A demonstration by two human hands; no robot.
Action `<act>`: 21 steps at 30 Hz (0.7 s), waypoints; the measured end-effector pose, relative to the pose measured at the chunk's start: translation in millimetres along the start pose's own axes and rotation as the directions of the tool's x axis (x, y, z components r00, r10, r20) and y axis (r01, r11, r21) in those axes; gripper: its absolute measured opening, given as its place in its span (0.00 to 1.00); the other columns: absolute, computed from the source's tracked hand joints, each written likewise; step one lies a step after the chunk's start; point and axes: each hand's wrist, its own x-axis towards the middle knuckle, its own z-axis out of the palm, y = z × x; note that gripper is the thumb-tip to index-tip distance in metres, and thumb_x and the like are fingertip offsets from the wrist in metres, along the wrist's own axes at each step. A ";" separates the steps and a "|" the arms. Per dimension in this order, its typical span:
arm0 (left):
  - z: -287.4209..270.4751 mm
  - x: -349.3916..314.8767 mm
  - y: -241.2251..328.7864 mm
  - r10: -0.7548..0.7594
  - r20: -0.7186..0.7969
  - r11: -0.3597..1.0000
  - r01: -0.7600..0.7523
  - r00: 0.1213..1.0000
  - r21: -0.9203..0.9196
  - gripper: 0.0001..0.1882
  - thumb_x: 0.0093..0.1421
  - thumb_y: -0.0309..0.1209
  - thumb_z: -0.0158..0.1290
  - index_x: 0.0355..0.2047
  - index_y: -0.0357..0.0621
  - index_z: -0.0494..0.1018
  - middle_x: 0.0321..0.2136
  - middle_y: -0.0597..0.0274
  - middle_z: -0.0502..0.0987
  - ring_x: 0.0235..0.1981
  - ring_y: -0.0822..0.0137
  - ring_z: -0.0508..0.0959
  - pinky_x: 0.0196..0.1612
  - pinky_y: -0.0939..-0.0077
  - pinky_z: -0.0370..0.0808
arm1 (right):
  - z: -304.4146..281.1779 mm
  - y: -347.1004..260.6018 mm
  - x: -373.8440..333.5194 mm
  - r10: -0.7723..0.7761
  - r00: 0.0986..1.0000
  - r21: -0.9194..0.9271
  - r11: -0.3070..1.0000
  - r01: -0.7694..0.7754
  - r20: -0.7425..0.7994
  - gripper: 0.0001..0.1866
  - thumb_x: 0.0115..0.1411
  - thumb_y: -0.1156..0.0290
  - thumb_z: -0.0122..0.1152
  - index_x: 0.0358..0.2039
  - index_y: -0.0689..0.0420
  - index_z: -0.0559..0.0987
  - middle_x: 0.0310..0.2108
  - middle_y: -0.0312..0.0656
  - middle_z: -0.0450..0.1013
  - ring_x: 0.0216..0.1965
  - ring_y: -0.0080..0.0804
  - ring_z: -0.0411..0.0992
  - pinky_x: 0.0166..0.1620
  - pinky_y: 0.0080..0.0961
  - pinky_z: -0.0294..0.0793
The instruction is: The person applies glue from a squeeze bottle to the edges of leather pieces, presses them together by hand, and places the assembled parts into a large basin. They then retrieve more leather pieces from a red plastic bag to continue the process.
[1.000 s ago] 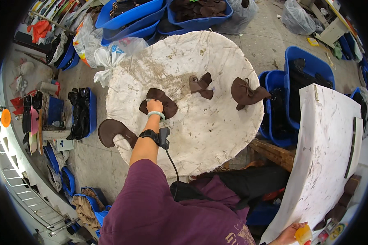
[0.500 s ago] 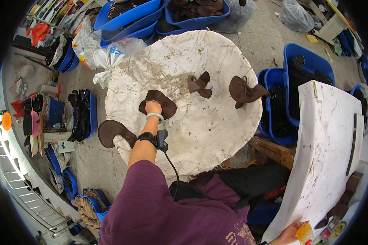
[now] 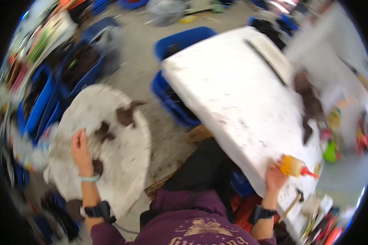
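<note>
My left hand (image 3: 81, 155) hovers over the round, cloth-covered table (image 3: 129, 179), fingers stretched out and holding nothing, though blurred. Below it a brown shoe-upper-like piece (image 3: 97, 167) shows in part. Two more brown pieces lie farther back, a small one (image 3: 104, 132) and a larger one (image 3: 126, 116) close to the rim. Another brown piece (image 3: 74, 210) sits at the table's near left edge. Over the white worktable (image 3: 233, 94) at the right, my right hand (image 3: 275, 176) grips a yellow squeeze bottle (image 3: 291, 166) whose red nozzle points right.
A hammer (image 3: 291, 207) lies near the worktable's front corner, beside assorted tools. Brown pieces (image 3: 308, 98) rest along its far right side. Blue bins (image 3: 173, 104) stand behind the worktable, and another blue bin (image 3: 79, 77) with brown pieces is beyond the round table.
The view has swung to the right. My left hand has let go of the brown piece and risen from it. My right hand still holds the bottle, now more fully in view.
</note>
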 end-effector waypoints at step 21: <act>471.6 -336.9 362.0 0.822 0.421 0.191 -0.511 -0.384 -0.838 0.15 0.54 0.21 0.48 0.43 0.40 0.70 0.41 0.53 0.73 0.41 0.53 0.71 0.45 0.64 0.69 | -28.1 -53.2 -85.3 -0.164 0.956 0.306 0.922 0.236 -0.245 0.27 0.60 0.49 0.42 0.47 0.61 0.71 0.32 0.45 0.73 0.32 0.37 0.71 0.40 0.31 0.69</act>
